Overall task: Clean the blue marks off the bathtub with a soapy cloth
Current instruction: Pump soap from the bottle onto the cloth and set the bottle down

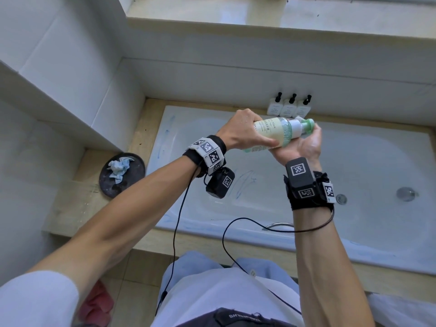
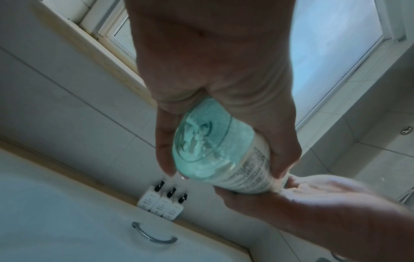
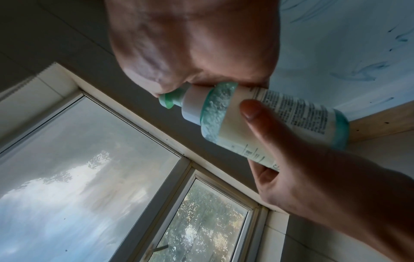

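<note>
Head view: soap bottle (image 1: pixel 274 131) sideways in L grip (image 1: pixel 245 132), pump at R palm (image 1: pixel 306 143).

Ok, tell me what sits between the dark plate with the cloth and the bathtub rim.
In the head view, only a strip of the tan ledge separates the dark plate, holding the crumpled blue cloth, from the bathtub rim; nothing rests on that strip.

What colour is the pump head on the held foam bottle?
Light green pump head above a white collar; clearest in the right wrist view.
</note>
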The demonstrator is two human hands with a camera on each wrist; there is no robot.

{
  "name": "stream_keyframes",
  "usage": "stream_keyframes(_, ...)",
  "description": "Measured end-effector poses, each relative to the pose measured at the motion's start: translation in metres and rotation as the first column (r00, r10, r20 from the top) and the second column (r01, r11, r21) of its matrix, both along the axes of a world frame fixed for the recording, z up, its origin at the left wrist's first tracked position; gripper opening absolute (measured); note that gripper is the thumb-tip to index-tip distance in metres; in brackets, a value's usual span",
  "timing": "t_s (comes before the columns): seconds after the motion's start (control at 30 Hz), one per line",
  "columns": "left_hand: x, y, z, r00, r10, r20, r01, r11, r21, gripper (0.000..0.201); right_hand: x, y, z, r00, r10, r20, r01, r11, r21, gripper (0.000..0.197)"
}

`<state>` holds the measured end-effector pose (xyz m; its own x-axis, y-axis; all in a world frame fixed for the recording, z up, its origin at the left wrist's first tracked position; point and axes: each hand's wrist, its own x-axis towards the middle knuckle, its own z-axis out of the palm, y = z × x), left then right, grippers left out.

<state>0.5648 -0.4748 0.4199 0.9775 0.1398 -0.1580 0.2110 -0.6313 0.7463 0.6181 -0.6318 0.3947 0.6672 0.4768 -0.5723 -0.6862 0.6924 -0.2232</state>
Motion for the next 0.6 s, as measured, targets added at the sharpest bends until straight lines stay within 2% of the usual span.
stream_keyframes(0.17,0.017,-0.004,0.005,0.999,-0.037,-0.001,0.037,0.995,0.088,0.044,0.009,-0.007,-0.009,0.999,0.02,-0.026,-0.02,1.0,0.012,0.036)
stream_keyframes(0.3,0.02,-0.012,-0.002,0.997,-0.077,0.011,0.077,0.996,0.05,0.049,0.017,-0.019,-0.007,1.0,0.023,-0.003,-0.023,0.999,-0.043,0.031)
stream_keyframes(0.4,0.02,-0.017,-0.006,0.997,-0.079,0.011,0.079,0.997,0.024,0.051,0.021,-0.023,-0.008,0.999,0.012,-0.047,-0.014,0.999,-0.05,0.026)
stream_keyframes(0.53,0.017,-0.016,-0.009,0.998,-0.063,0.007,0.063,0.998,0.004,0.053,0.011,-0.021,0.01,0.997,-0.008,-0.072,0.003,0.997,-0.071,0.066)
stream_keyframes(0.6,0.012,-0.014,-0.011,0.999,-0.045,0.001,0.045,0.999,-0.008,0.053,0.004,-0.02,0.021,0.999,0.008,-0.047,-0.012,0.996,-0.092,0.073)
